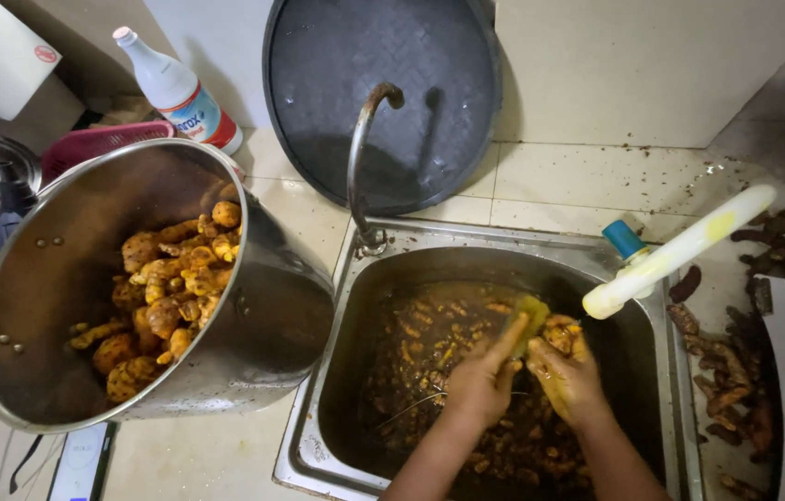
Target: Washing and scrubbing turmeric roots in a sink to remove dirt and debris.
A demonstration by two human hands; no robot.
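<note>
Tiled counter surrounds a steel sink filled with murky water and turmeric roots. Left hand presses a yellow-green scrub sponge with fingers closed on it. Right hand is clamped on a turmeric root piece, held above the water against the sponge. Large steel pot with washed roots tilts just beside the sink, under a curved tap.
</note>
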